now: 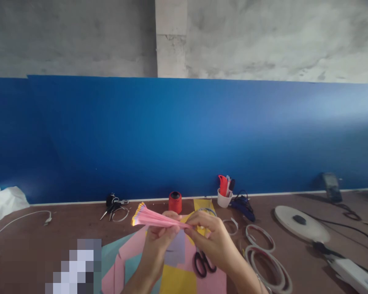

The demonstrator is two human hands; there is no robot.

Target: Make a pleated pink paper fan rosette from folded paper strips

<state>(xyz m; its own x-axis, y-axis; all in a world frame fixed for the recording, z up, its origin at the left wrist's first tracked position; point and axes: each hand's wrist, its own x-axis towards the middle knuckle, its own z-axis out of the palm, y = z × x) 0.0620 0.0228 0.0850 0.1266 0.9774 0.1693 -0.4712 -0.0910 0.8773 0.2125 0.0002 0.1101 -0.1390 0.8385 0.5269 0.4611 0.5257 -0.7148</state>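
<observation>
Pinching the folded pink paper [155, 218] around its middle, the left hand [158, 241] works beside the right hand [210, 232], whose thumb and fingers close on the narrow end. The yellow-edged end fans out to the left of the grip. Should either pinch slacken, the pleats would probably spring apart, since only fingers visibly hold them; squeezing too hard could crease them. Scissors [200, 265] lie on coloured sheets [178, 281] just below the right hand, where lowering it might knock them.
</observation>
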